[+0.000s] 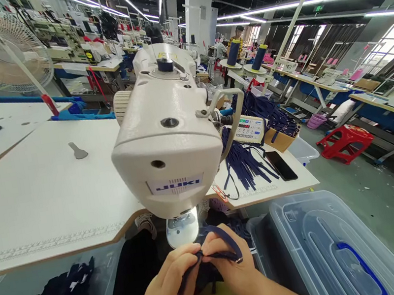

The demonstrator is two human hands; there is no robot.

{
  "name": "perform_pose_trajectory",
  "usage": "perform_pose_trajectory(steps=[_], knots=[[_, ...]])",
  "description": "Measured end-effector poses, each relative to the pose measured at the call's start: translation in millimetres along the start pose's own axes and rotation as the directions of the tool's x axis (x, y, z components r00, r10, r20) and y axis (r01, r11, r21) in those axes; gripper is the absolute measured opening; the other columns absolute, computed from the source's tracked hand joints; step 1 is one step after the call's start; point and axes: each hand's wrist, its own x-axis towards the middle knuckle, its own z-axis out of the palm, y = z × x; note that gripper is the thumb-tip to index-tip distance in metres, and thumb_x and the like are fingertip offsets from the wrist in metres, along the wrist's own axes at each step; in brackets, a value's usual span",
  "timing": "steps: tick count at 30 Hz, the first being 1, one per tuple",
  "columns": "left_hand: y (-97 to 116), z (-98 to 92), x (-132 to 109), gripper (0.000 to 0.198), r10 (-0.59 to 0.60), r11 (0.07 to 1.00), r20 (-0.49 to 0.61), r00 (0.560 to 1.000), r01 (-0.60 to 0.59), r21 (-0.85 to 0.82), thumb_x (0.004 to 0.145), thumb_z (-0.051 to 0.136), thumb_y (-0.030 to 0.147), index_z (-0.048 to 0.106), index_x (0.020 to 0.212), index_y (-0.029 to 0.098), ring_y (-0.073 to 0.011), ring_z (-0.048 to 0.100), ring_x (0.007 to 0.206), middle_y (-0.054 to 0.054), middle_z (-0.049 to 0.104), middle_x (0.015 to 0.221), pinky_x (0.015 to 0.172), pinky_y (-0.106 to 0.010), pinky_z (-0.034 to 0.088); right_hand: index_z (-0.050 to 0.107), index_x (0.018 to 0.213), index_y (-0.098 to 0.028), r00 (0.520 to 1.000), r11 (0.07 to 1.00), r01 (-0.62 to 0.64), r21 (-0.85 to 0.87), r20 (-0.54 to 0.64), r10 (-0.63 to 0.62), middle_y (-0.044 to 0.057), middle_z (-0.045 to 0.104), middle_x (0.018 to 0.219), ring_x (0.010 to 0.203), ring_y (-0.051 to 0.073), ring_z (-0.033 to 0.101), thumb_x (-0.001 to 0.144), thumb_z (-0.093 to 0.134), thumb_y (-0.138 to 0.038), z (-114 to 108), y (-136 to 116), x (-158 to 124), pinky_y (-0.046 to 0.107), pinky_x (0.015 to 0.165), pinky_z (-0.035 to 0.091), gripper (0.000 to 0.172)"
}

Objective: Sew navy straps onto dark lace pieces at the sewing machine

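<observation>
Both my hands meet just below the head of a white sewing machine [166,142]. My left hand [173,281] is closed, its thumb and fingers pinching a dark navy fabric strap [230,242]. Fingertip to fingertip with it, my right hand [235,271] pinches the same strap, which loops over its fingers. A small metallic-looking piece shows at the strap's end near my right palm. Right behind my fingertips is the machine's lit sewing plate [182,228]. The needle area is mostly hidden under the machine head.
Navy straps [246,164] lie on the table right of the machine, beside a phone [281,165] and a control panel [250,129]. A lidded clear bin [332,245] stands at right; an open bin [106,281] with dark fabric pieces is at left. A metal piece [78,150] lies on the left tabletop.
</observation>
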Motion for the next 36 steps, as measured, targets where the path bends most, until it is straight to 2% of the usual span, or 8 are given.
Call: perform_pose_trajectory(steps=[9,16,19,23,26,30,32,36], knots=[[4.6,0.2,-3.3,0.010,-0.247,0.957,0.004,0.969,0.245,-0.155,0.085,0.056,0.036,0.058,0.088,0.026,-0.0093,0.067,0.074,0.004,0.070,0.087,0.069,-0.014,0.052,0.069,0.082,-0.026,0.998,0.997,-0.064,0.030,0.020,0.064,0.001,0.067,0.079,0.074,0.017,0.064,0.085,0.065,-0.036,3.8,-1.4,7.9,0.030,0.069,0.050,0.011],[15.7,4.6,-4.9,0.033,-0.693,0.621,0.151,0.705,0.690,-0.372,0.077,0.058,0.057,0.058,0.085,0.025,-0.0114,0.059,0.052,0.006,0.061,0.060,0.052,-0.018,0.050,0.064,0.083,-0.023,0.982,0.952,-0.082,-0.294,0.139,0.127,0.000,0.063,0.078,0.074,0.014,0.059,0.091,0.056,-0.032,3.4,-6.0,17.1,0.025,0.069,0.046,0.014],[11.7,3.8,-2.9,0.036,-0.728,0.634,0.108,0.677,0.725,-0.267,0.077,0.057,0.059,0.056,0.089,0.026,-0.0116,0.060,0.053,0.007,0.061,0.060,0.050,-0.018,0.048,0.061,0.088,-0.022,0.984,0.934,-0.019,-0.356,0.157,0.080,0.001,0.064,0.083,0.079,0.015,0.059,0.092,0.053,-0.026,6.8,-1.3,24.2,0.026,0.072,0.046,0.009],[-11.3,-0.5,-6.8,0.038,-0.548,0.835,-0.072,0.833,0.550,0.001,0.078,0.058,0.056,0.056,0.101,0.026,-0.0127,0.064,0.064,0.002,0.067,0.085,0.053,-0.020,0.051,0.058,0.099,-0.023,0.985,0.910,0.036,-0.413,0.170,0.039,0.003,0.063,0.092,0.088,0.017,0.057,0.092,0.051,-0.019,10.3,5.8,31.4,0.029,0.079,0.046,0.011],[-25.6,-5.5,-10.1,0.041,-0.131,0.942,-0.284,0.950,0.208,0.263,0.079,0.064,0.041,0.056,0.115,0.023,-0.0182,0.062,0.090,-0.008,0.061,0.109,0.079,-0.029,0.053,0.056,0.103,-0.023,0.983,0.911,-0.021,-0.413,0.157,0.095,0.003,0.060,0.096,0.091,0.018,0.055,0.090,0.051,-0.017,11.5,6.9,33.8,0.030,0.081,0.046,0.015],[-31.6,-9.6,-6.4,0.045,0.371,0.829,-0.021,0.929,-0.320,0.459,0.078,0.066,0.021,0.056,0.122,0.017,-0.0170,0.061,0.105,-0.008,0.066,0.115,0.105,-0.030,0.034,0.054,0.103,-0.022,0.978,0.931,-0.153,-0.331,0.085,0.191,0.003,0.053,0.096,0.084,0.016,0.052,0.085,0.057,-0.016,12.0,10.2,38.1,0.029,0.078,0.047,0.019],[-33.6,-8.8,-3.5,0.044,0.402,0.788,0.118,0.908,-0.409,0.460,0.083,0.061,0.023,0.054,0.125,0.015,-0.0168,0.061,0.109,-0.006,0.066,0.119,0.108,-0.031,0.029,0.052,0.101,-0.021,0.962,0.942,-0.236,-0.240,0.078,0.261,0.001,0.051,0.092,0.079,0.014,0.051,0.082,0.059,-0.016,11.3,13.9,41.9,0.027,0.074,0.047,0.021],[-41.4,-3.8,-3.5,0.043,0.353,0.779,0.185,0.917,-0.397,0.484,0.086,0.053,0.025,0.051,0.129,0.024,-0.0148,0.060,0.112,0.000,0.065,0.123,0.097,-0.028,0.034,0.049,0.105,-0.021,0.909,0.926,-0.377,0.022,0.199,0.365,-0.002,0.052,0.084,0.072,0.012,0.051,0.083,0.059,-0.021,7.3,20.9,50.9,0.024,0.071,0.047,0.024]])
